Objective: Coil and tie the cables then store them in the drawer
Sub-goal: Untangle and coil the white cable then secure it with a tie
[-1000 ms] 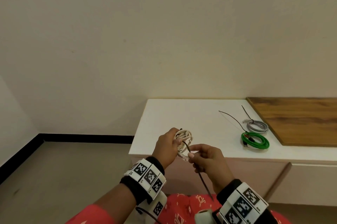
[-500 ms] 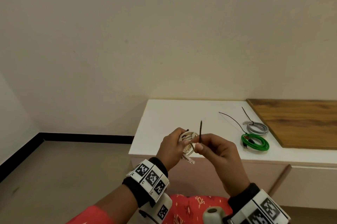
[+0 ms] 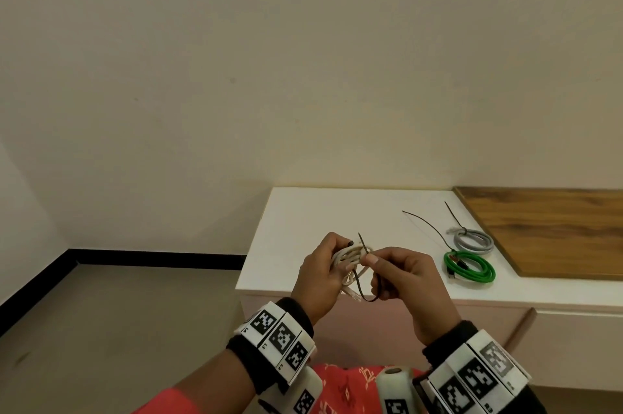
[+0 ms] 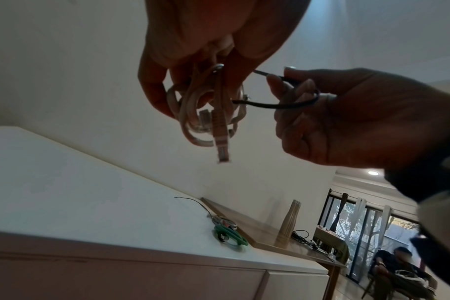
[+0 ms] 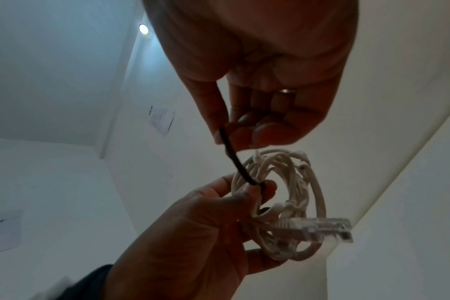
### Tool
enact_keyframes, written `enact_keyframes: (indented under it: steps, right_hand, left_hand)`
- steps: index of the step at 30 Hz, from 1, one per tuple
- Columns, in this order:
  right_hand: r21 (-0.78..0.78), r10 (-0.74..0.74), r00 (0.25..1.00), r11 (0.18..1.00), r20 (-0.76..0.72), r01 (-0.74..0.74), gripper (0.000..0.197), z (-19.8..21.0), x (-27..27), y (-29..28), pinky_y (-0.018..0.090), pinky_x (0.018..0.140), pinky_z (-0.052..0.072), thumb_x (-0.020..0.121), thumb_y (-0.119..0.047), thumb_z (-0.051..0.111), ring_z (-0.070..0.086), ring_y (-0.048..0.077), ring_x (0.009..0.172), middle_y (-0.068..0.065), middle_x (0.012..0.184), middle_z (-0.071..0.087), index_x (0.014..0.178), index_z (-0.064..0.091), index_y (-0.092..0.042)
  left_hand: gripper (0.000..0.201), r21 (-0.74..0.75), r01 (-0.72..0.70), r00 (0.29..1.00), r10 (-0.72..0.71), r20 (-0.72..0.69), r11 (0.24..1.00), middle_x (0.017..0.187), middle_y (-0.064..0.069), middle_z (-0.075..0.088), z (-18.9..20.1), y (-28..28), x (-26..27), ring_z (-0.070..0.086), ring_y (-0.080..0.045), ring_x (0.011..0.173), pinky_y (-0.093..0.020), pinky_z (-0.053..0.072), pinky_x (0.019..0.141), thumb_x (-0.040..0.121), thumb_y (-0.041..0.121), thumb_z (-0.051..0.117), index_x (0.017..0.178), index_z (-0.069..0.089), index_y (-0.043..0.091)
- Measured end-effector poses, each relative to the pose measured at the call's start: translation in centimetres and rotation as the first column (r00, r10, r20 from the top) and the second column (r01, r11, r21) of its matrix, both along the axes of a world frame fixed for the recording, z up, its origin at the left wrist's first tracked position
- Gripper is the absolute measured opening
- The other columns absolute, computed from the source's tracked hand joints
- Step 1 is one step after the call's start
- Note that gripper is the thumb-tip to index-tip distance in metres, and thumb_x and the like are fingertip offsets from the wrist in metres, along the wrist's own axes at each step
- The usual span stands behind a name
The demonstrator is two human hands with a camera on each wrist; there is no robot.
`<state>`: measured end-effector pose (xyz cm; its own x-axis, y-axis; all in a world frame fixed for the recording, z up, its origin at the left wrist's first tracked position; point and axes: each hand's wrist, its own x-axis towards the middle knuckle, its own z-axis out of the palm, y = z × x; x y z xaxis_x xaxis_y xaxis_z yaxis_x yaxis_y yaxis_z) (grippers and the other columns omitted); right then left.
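My left hand (image 3: 323, 270) grips a coiled white network cable (image 3: 350, 257) in the air in front of the white cabinet top (image 3: 313, 221). One clear plug (image 5: 326, 227) sticks out of the coil. My right hand (image 3: 401, 273) pinches a thin black cable tie (image 3: 365, 295) between thumb and forefinger, right beside the coil. The tie curves under the coil and its tip points up past my left fingers. In the left wrist view the tie (image 4: 283, 105) forms a loop from the coil (image 4: 206, 113) to my right hand (image 4: 360, 117).
A green coiled cable (image 3: 470, 267) and a grey coiled cable (image 3: 473, 240) with a black tie lie on the cabinet top at the right. A loose black tie (image 3: 424, 225) lies beside them. A wooden surface (image 3: 553, 231) adjoins at the right; a drawer front (image 3: 573, 346) is below.
The black tie hung down from my right hand a second ago. My right hand swung its tip upward and moved against the coil, so the tie now loops under the cable.
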<state>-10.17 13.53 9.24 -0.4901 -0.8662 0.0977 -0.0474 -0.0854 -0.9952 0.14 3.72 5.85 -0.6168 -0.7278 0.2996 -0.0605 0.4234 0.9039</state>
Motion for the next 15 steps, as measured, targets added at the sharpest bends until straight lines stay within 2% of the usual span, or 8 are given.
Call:
enact_keyframes:
  steps: [2, 5, 9, 12, 15]
  right_hand:
    - [-0.004, -0.001, 0.999, 1.000, -0.050, 0.001, 0.015, 0.05, -0.03, -0.07, 0.018, 0.045, 0.040, 0.084, -0.006, 0.060, 0.048, 0.008, 0.042, -0.001, 0.045, 0.055, 0.073, 0.070, -0.010]
    - [-0.006, -0.013, 0.997, 1.000, -0.080, 0.012, 0.009, -0.07, -0.11, -0.13, 0.017, 0.044, 0.040, 0.083, -0.004, 0.062, 0.049, 0.008, 0.043, -0.002, 0.044, 0.055, 0.078, 0.069, -0.008]
    - [0.011, -0.023, 0.995, 1.000, -0.101, 0.024, 0.013, -0.15, -0.16, -0.10, 0.018, 0.044, 0.040, 0.082, -0.007, 0.063, 0.048, 0.010, 0.042, 0.001, 0.045, 0.055, 0.071, 0.068, -0.007]
    - [0.038, -0.038, 0.990, 0.998, -0.136, 0.044, 0.014, -0.25, -0.22, -0.10, 0.017, 0.044, 0.041, 0.083, -0.007, 0.062, 0.049, 0.008, 0.042, 0.002, 0.046, 0.055, 0.071, 0.067, -0.004]
    - [0.049, -0.052, 0.985, 0.997, -0.167, 0.061, 0.015, -0.32, -0.29, -0.13, 0.016, 0.043, 0.040, 0.082, -0.007, 0.062, 0.049, 0.008, 0.041, 0.002, 0.046, 0.054, 0.069, 0.067, -0.003]
  left_hand:
    - [0.012, -0.016, 0.007, 1.000, -0.008, -0.012, 1.000, 0.080, 0.005, 0.060, 0.00, -0.05, -0.02, 0.056, -0.014, 0.075, -0.038, 0.050, 0.071, 0.083, 0.011, 0.054, 0.093, 0.054, 0.018]
    - [0.028, -0.023, 0.012, 0.999, -0.013, -0.036, 1.000, 0.084, 0.010, 0.062, 0.11, -0.05, -0.06, 0.059, -0.009, 0.079, -0.029, 0.050, 0.075, 0.086, 0.000, 0.054, 0.091, 0.055, 0.028]
    - [0.041, 0.008, 0.011, 0.997, -0.010, -0.079, 1.000, 0.097, 0.010, 0.065, 0.23, -0.11, -0.05, 0.062, -0.005, 0.093, -0.019, 0.050, 0.085, 0.084, -0.007, 0.054, 0.101, 0.059, 0.029]
    - [0.042, 0.056, -0.020, 0.994, 0.025, -0.103, 0.998, 0.100, 0.000, 0.066, 0.14, -0.14, -0.15, 0.064, -0.011, 0.095, -0.020, 0.051, 0.084, 0.082, -0.007, 0.056, 0.101, 0.056, 0.030]
    - [0.039, 0.063, -0.018, 0.993, 0.025, -0.116, 0.998, 0.095, 0.004, 0.066, 0.32, -0.03, -0.16, 0.064, -0.009, 0.091, -0.017, 0.051, 0.080, 0.082, -0.008, 0.055, 0.092, 0.056, 0.030]
